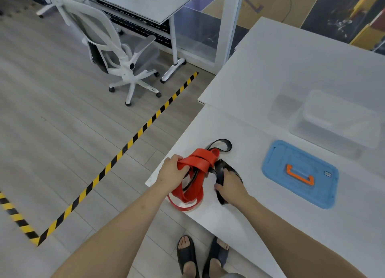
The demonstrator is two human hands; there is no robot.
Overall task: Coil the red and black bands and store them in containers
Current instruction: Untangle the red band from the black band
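Note:
A red band [198,162] and a black band [221,169] lie tangled together at the near left corner of the white table [270,73]. My left hand [174,171] grips the red band's loops at their left end. My right hand [232,186] holds a fold of the black band. One black loop [226,145] sticks out behind the red band. Red loops hang over the table's edge. Two clear plastic containers [333,119] stand at the far right of the table, one beside the other.
A blue lid with an orange handle [300,173] lies flat on the table, right of my hands. On the floor at the left runs yellow-black tape [133,140]. A white office chair [116,50] and a desk [145,5] stand beyond it.

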